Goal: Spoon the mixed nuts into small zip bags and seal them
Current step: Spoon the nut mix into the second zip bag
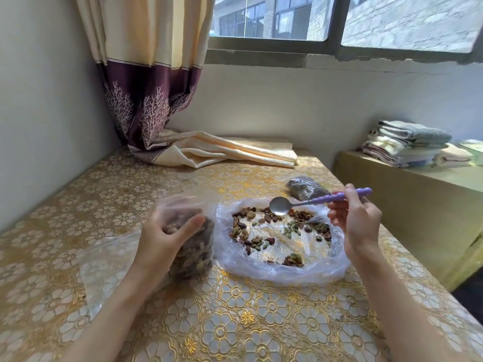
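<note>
We take the open plastic sheet [285, 267] holding the scattered mixed nuts [261, 231] as our landmark, spread on the counter [235, 322] with its gold floral cover.

Just left of the sheet, and a little nearer to us, our left hand [162, 239] grips a small zip bag [190, 244] that stands upright on the counter, already well filled with nuts. Our fingers [188, 226] curl round its side, with the thumb across the front; the bag's clear top is blurred, so we cannot tell whether its seal is closed. A flat clear bag [104, 262] lies on the counter left of the sheet, under our left forearm.

At the sheet's right edge, our right hand [358, 220] holds a spoon [313, 201] by its purple beaded handle, pinched between fingers and thumb. The metal bowl hangs above the far part of the sheet, and it looks empty.

Just beyond the sheet, to the right, lies another filled bag [305, 188] of dark contents. Farther back from the sheet, the curtain [146, 95] trails onto the counter below the window [339, 22]. Well to the right of the sheet, folded towels [402, 142] are stacked on a lower ledge [418, 194].
</note>
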{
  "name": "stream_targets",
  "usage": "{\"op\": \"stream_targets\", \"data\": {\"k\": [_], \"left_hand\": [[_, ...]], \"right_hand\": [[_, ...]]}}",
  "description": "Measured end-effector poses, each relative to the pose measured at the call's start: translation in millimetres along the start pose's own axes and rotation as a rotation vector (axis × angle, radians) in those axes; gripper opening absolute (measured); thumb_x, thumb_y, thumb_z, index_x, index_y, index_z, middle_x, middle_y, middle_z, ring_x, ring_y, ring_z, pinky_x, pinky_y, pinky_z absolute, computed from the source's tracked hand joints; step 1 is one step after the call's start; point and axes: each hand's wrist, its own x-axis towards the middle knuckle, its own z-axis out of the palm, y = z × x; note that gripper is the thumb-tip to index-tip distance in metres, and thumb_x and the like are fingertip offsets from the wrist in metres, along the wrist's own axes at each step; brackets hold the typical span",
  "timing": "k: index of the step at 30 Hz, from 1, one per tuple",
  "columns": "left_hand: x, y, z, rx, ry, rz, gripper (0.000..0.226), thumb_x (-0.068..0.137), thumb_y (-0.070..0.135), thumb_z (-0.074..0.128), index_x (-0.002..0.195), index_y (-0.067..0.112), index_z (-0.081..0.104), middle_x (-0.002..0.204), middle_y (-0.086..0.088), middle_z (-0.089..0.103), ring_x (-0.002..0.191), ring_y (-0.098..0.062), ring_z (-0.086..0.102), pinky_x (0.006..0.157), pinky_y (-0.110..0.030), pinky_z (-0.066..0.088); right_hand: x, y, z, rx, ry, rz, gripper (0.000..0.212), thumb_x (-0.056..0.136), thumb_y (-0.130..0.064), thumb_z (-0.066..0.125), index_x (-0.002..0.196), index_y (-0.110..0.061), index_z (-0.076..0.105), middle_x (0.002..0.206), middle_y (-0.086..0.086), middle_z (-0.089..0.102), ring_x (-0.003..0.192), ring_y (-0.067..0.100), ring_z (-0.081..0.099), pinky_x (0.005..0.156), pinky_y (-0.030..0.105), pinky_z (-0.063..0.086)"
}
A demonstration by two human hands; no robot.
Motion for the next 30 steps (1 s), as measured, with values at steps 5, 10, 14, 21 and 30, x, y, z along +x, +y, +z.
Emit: {"op": "stream_targets", "data": {"k": [5, 10, 14, 21, 30], "left_hand": [[-1, -1, 1, 0.017, -0.028, -0.066, 0.020, 0.060, 0.042, 0.068, 0.080, 0.045, 0.069, 0.092, 0.023, 0.067, 0.086, -0.010, 0.061, 0.082, -0.046, 0.050], [-1, -1, 3, -0.166, 0.087, -0.157, 0.019, 0.063, 0.032, 0.072, 0.079, 0.022, 0.076, 0.090, 0.002, 0.073, 0.094, -0.021, 0.065, 0.091, -0.053, 0.048], [-1, 3, 3, -0.280, 0.133, -0.205, 0.027, 0.061, 0.031, 0.075, 0.079, 0.012, 0.075, 0.092, -0.010, 0.072, 0.095, -0.027, 0.065, 0.089, -0.060, 0.047], [-1, 3, 4, -0.268, 0.082, -0.213, 0.038, 0.058, 0.034, 0.074, 0.085, 0.007, 0.073, 0.093, -0.006, 0.072, 0.090, -0.018, 0.067, 0.090, -0.058, 0.047], [1, -15, -3, 0.031, -0.161, -0.194, 0.046, 0.052, 0.038, 0.075, 0.095, 0.033, 0.060, 0.086, 0.009, 0.072, 0.081, -0.009, 0.068, 0.077, -0.039, 0.054]], "right_hand": [[-3, 11, -7, -0.178, -0.014, -0.046, 0.034, 0.097, -0.026, 0.049, 0.069, -0.011, 0.060, 0.058, 0.007, 0.060, 0.041, 0.008, 0.047, 0.038, 0.018, 0.036], [-8, 11, -8, -0.229, -0.059, -0.087, 0.032, 0.096, -0.026, 0.051, 0.069, -0.013, 0.059, 0.059, 0.005, 0.066, 0.045, 0.006, 0.052, 0.041, 0.016, 0.038], [-12, 13, -6, -0.245, -0.105, -0.101, 0.033, 0.096, -0.027, 0.051, 0.068, -0.011, 0.059, 0.064, 0.014, 0.069, 0.048, 0.011, 0.054, 0.041, 0.018, 0.038], [-30, 23, 12, -0.230, -0.284, -0.019, 0.037, 0.095, -0.025, 0.053, 0.069, -0.001, 0.064, 0.060, 0.012, 0.069, 0.041, 0.014, 0.054, 0.036, 0.020, 0.040], [-29, 23, 13, -0.166, -0.219, 0.111, 0.039, 0.099, -0.022, 0.047, 0.070, 0.000, 0.060, 0.063, 0.015, 0.070, 0.041, 0.014, 0.055, 0.038, 0.019, 0.044]]}}
